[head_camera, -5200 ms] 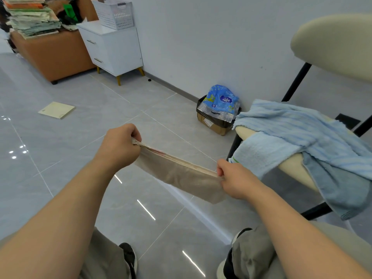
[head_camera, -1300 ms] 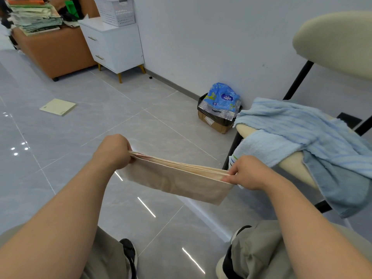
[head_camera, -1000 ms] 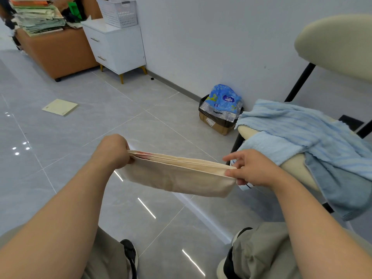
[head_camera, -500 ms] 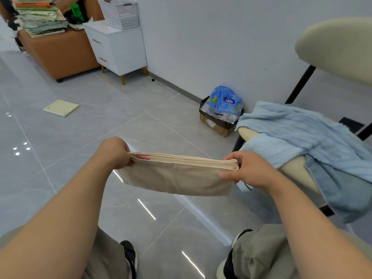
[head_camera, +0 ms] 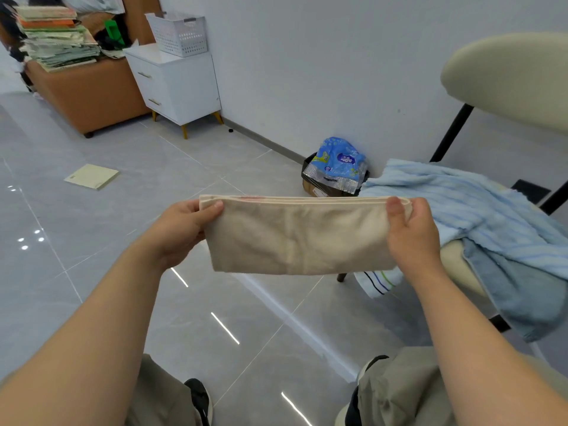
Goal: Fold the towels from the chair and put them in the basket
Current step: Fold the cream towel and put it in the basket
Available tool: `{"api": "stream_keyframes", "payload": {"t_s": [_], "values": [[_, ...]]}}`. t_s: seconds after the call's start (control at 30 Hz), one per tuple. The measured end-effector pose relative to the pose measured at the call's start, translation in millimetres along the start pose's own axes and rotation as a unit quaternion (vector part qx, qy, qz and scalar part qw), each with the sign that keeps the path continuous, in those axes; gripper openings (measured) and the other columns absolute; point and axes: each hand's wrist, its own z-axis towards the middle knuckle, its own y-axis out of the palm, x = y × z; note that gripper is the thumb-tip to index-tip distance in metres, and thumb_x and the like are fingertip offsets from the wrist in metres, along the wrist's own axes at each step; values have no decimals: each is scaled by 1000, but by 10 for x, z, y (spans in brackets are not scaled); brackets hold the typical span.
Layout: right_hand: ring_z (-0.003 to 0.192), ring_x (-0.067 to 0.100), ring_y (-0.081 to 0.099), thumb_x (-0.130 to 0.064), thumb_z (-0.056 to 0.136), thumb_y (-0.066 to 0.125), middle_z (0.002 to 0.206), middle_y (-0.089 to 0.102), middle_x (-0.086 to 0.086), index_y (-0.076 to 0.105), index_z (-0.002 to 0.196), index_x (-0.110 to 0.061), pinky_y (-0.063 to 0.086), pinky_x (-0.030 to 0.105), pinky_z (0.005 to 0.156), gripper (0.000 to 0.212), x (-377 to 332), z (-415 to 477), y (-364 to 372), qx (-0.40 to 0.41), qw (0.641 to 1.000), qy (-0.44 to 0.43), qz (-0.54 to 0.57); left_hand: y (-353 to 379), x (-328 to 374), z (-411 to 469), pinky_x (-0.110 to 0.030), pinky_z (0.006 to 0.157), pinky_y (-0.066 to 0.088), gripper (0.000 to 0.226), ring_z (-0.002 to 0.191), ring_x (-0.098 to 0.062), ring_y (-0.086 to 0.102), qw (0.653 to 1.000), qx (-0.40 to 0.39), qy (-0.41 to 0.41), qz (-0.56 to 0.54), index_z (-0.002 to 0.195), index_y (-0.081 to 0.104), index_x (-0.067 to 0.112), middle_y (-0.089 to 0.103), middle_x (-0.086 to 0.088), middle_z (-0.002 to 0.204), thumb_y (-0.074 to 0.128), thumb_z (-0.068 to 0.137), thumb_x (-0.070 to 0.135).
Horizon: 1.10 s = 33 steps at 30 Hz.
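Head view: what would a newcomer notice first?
A folded beige towel, stretched mid-frame between the left hand and right hand, each pinching a top corner. Right of it, light blue towels lie heaped on the cream chair. Far top left, a white basket sits on a white cabinet.

A home-like room: a brown sofa (head_camera: 89,96) is standing left of the white cabinet (head_camera: 181,87), with a basket (head_camera: 179,35) sitting atop that cabinet.
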Motion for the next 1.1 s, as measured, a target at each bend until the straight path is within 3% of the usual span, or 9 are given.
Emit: {"api": "stream_keyframes", "payload": {"t_s": [0.23, 0.37, 0.43, 0.57, 0.67, 0.73, 0.83, 0.93, 1.1], "values": [[77, 27, 48, -51, 102, 46, 71, 49, -3, 44, 78, -14, 29, 34, 69, 44, 26, 51, -7, -12, 998, 11, -57, 253, -6, -41, -29, 70, 44, 26, 87, -4, 56, 953, 209, 118, 185, 108, 56, 21, 60, 12, 95, 54, 98, 45], [87, 30, 56, -63, 97, 44, 79, 59, 3, 59, 81, -4, 43, 37, 77, 63, 84, 57, -11, -63, 988, 89, -106, 283, -21, -60, -23, 62, 37, 19, 80, -1, 54, 938, 215, 125, 241, 103, 54, 27, 59, 14, 89, 55, 97, 45], [92, 31, 66, -64, 91, 57, 92, 70, 9, 66, 88, -5, 56, 42, 86, 60, 117, 56, 19, -94, 975, 202, 1, 267, -49, -45, -27, 64, 39, 22, 81, -3, 54, 942, 212, 93, 244, 102, 55, 26, 58, 12, 90, 56, 96, 47], [83, 26, 72, -20, 97, 65, 101, 75, 14, 68, 108, -3, 58, 36, 68, 21, 40, 26, 25, -229, 883, 354, 208, 221, -129, 35, -47, 83, 56, 20, 86, -26, 66, 971, 156, -59, 174, 97, 64, 10, 70, -11, 99, 62, 94, 30], [89, 27, 69, -8, 102, 53, 103, 73, 15, 65, 110, 0, 56, 41, 79, 17, 73, 1, 84, -251, 887, 319, 221, 276, -162, 37, -45, 84, 54, 26, 95, -33, 63, 980, 119, -129, 91, 119, 53, 8, 62, -20, 113, 60, 93, 8], [97, 31, 67, -19, 104, 51, 106, 72, 13, 66, 106, -7, 54, 48, 91, 20, 95, -20, 145, -201, 941, 243, 127, 335, -207, 50, -43, 78, 52, 43, 94, -30, 59, 980, 144, -111, 84, 128, 38, 22, 54, -14, 109, 58, 93, 7], [95, 31, 55, -34, 106, 40, 97, 60, 8, 53, 104, -8, 42, 39, 82, 29, 81, -65, 177, -118, 985, 91, -87, 409, -255, 59, -37, 65, 44, 24, 76, -24, 53, 972, 177, -15, 151, 107, 41, 29, 55, -8, 88, 48, 94, 10], [82, 31, 47, -37, 108, 33, 82, 52, 6, 40, 97, -11, 34, 39, 72, 29, 80, -72, 155, -80, 987, 42, -132, 436, -248, 25, -32, 58, 35, 21, 68, -19, 46, 940, 201, 86, 263, 88, 51, 20, 54, -1, 76, 39, 90, 3], [98, 40, 56, -37, 107, 37, 101, 63, 18, 49, 99, -11, 37, 41, 78, 29, 108, -3, 80, -92, 978, 35, -186, 422, -239, 22, -28, 73, 37, 33, 90, -17, 56, 912, 160, 110, 360, 91, 67, 32, 64, 2, 105, 43, 96, 10]]}}
